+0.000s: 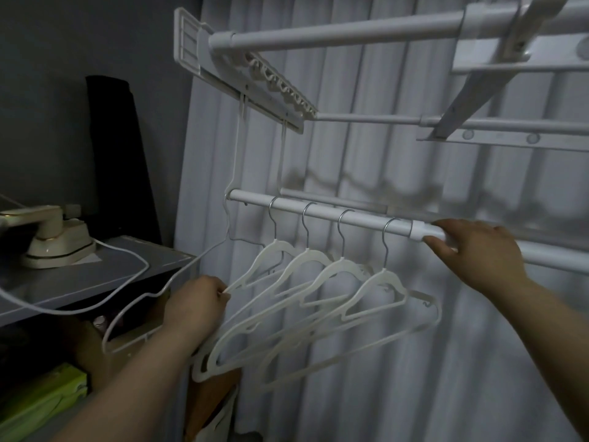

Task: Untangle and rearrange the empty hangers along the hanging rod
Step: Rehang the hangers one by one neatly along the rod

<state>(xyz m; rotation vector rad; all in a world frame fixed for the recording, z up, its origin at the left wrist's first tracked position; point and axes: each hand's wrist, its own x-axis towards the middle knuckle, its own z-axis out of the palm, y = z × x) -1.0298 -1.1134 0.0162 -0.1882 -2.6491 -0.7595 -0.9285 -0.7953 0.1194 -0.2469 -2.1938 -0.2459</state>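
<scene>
The hanging rod (334, 215) crosses the middle of the scene, rigid enough to steady by its right sleeve, where the right hand (478, 247) curls around it. Four white plastic hangers (322, 282) hang from it by metal hooks, their lower bars overlapping; they look light, stiff and snag-prone, best lifted by the hook or shoulder. The left hand (194, 306) pinches the leftmost one's shoulder tip. One thin wire hanger (153, 295) dangles at far left.

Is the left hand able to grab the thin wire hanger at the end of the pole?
Probably yes. The left hand is pinching the shoulder tip of the first plastic hanger, and the wire hanger hangs right beside it to the left, with nothing between them. It would have to let go first.
</scene>
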